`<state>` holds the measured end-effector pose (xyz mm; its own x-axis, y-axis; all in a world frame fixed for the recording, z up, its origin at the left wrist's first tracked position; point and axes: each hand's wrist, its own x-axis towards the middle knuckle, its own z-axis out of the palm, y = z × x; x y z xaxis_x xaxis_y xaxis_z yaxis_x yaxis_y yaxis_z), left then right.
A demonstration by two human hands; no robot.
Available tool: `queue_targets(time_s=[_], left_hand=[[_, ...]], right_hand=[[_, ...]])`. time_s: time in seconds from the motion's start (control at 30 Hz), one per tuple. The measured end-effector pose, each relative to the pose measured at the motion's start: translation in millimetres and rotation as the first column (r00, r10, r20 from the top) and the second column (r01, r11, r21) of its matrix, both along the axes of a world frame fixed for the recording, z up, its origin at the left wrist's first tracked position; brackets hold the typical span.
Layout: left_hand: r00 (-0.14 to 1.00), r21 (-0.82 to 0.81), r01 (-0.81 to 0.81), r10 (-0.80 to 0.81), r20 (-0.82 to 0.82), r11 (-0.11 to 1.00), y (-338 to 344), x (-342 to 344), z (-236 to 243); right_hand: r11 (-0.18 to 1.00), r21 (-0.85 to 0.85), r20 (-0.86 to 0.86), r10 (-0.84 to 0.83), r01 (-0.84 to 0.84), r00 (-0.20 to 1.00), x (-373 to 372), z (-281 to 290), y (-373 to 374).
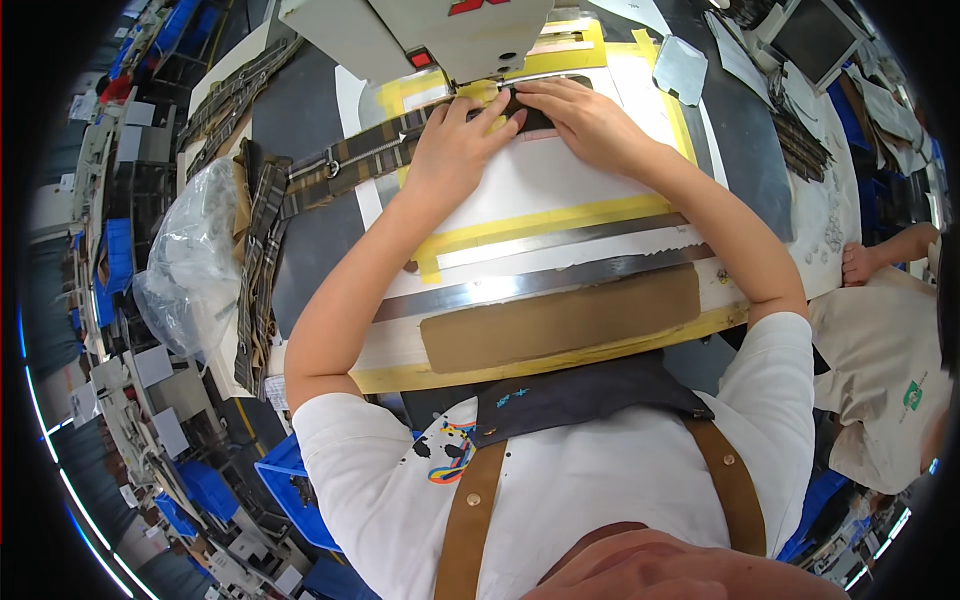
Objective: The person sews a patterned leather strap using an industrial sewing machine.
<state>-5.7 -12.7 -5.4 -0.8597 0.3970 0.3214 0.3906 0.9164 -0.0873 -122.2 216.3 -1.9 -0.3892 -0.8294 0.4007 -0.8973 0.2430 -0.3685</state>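
Observation:
My left hand (457, 150) rests with fingers apart on a dark plaid strap (386, 138) with metal hardware, just below the head of a white sewing machine (360, 30). My right hand (570, 115) lies opposite it, fingers stretched out on a short dark piece (540, 122) beside the needle area; my fingertips partly hide that piece and the needle. The strap runs down-left from under the machine. Beneath both hands is a white work plate (530, 180) edged with yellow tape, with metal rulers (497, 282) along its near side.
Plaid straps (257, 260) and a clear plastic bag (185, 250) lie left. A silver rectangular item (680, 70), stacked strips (800, 150) and a screen (812, 40) are right. A brown board (560, 320) lines the front edge. A co-worker's hand (857, 265) touches the table's right end.

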Motion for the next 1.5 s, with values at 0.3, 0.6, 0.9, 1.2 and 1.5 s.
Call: queue_targets(time_s=[0.3, 0.6, 0.9, 1.2, 1.5], left_hand=[[0.999, -0.023, -0.028, 0.029, 0.028, 0.999, -1, 3, -1], [0.999, 0.038, -0.013, 0.012, 0.036, 0.999, -6, 4, -6], [0.999, 0.059, 0.019, -0.021, 0.033, 0.998, -6, 6, 0], [0.999, 0.022, 0.023, -0.023, 0.022, 1.0, -6, 6, -1], [0.999, 0.075, 0.042, -0.043, 0.018, 0.996, -8, 4, -3]], right_hand=[[0.987, 0.137, 0.062, 0.081, -0.089, 0.995, -21, 2, 40], [0.975, 0.178, -0.02, 0.137, -0.132, 0.99, -19, 1, 54], [0.984, 0.148, -0.099, 0.111, -0.096, 0.989, -14, 0, 64], [0.988, 0.057, 0.267, 0.121, -0.141, 0.956, -30, 5, 78], [0.99, 0.092, 0.01, 0.105, -0.105, 0.994, -11, 5, 55]])
